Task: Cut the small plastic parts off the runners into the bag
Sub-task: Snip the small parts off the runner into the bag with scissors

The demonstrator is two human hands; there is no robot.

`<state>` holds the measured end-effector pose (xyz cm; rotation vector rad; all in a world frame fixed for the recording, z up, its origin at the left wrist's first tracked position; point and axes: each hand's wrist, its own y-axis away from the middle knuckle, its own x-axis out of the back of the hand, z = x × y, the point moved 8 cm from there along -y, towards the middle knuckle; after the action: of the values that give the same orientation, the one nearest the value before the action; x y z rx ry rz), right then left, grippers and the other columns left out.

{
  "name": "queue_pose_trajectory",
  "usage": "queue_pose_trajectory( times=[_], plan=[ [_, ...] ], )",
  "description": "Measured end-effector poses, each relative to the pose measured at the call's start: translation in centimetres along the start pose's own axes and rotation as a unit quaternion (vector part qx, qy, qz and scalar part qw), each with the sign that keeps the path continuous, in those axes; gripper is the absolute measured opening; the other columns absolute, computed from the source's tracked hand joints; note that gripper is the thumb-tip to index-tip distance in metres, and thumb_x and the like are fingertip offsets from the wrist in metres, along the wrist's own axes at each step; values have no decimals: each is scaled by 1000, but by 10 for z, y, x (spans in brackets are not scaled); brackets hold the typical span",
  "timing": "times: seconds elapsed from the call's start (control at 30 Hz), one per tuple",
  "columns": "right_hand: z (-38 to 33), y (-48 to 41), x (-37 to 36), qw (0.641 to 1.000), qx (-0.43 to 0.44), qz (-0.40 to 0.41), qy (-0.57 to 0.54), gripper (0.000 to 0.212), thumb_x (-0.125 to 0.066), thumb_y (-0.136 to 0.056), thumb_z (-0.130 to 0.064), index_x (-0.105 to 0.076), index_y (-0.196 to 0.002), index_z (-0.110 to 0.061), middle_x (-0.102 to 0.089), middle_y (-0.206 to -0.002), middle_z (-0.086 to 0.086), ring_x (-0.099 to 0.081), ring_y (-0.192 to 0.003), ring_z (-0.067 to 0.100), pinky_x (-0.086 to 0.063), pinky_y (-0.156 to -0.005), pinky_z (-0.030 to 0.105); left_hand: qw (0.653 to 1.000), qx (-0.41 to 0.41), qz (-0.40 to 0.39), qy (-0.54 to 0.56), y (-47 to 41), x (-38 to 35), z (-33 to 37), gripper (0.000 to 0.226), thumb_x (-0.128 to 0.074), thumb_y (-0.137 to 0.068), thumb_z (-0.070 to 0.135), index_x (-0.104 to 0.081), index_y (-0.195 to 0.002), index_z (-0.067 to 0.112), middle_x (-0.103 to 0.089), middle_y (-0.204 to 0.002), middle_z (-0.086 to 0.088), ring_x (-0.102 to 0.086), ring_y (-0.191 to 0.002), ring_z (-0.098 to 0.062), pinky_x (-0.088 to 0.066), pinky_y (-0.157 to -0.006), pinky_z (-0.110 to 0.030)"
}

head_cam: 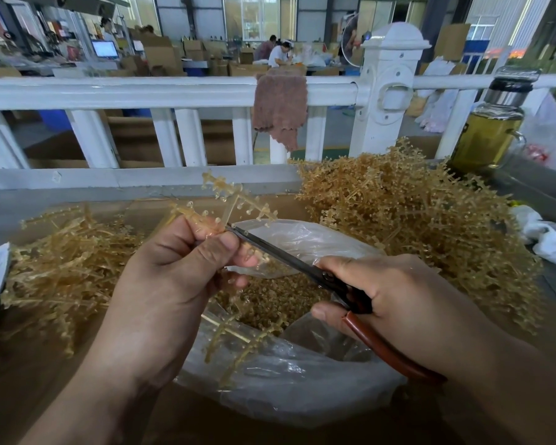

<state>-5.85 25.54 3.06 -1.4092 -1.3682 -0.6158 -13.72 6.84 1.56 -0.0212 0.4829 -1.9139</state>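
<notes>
My left hand (170, 277) grips a translucent amber runner (238, 200) with small round parts on its branches, held up over a clear plastic bag (286, 390). My right hand (395, 303) holds scissors (289, 258) with red-brown handles; the dark blades point up-left and their tips meet the runner just beside my left thumb. Loose small amber parts (270, 303) fill the bottom of the open bag. Another runner piece (231, 335) leans against the bag's near-left rim.
A big heap of amber runners (414, 220) lies at the right, a flatter pile of runners (61, 268) at the left. A white railing (142, 91) with a brown rag (280, 107) stands behind. A glass bottle (491, 130) is far right.
</notes>
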Motion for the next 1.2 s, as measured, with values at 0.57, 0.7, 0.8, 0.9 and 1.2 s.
queue_pose_trajectory(
  times=[0.57, 0.7, 0.8, 0.9, 1.2],
  plan=[
    [0, 0, -3, 1000, -15, -9, 6, 45, -45, -83, -68, -62, -104, -32, -55, -65, -16, -59, -67, 3, -46, -58, 19, 999, 20, 28, -2, -1, 5, -5, 14, -75, -72, 36, -75, -77, 23, -75, -80, -12, -72, -73, -20, -57, -61, -25],
    [0, -1, -2, 1000, -11, -3, 7, 48, -44, -83, -68, -63, -104, -31, -57, -66, -15, -59, -67, 4, -46, -55, 21, 1000, 19, 23, -5, -1, 4, -4, 14, -82, -73, 36, -75, -76, 23, -75, -80, -12, -72, -73, -20, -57, -61, -23],
    [-1, 0, -2, 1000, -5, 7, 2, 43, -46, -83, -67, -62, -100, -31, -55, -64, -16, -58, -67, 2, -44, -54, 18, 1000, 11, 25, -13, -2, 5, -3, 9, -79, -76, 33, -75, -75, 25, -75, -79, -11, -72, -72, -19, -57, -61, -23],
    [0, -1, -2, 1000, -5, 8, -4, 41, -48, -83, -66, -62, -98, -31, -54, -63, -16, -59, -67, 3, -42, -53, 17, 999, 7, 22, -27, -2, 5, -3, 9, -72, -78, 33, -76, -76, 24, -76, -80, -10, -72, -72, -20, -57, -61, -25],
    [1, -2, -3, 1000, 0, 11, -1, 60, -40, -82, -73, -61, -113, -26, -64, -71, -12, -62, -65, 3, -50, -55, 26, 996, -21, 38, -76, -2, 8, -1, 12, -77, -80, 40, -73, -80, 29, -76, -86, -9, -73, -79, -22, -57, -63, -25]
  ],
)
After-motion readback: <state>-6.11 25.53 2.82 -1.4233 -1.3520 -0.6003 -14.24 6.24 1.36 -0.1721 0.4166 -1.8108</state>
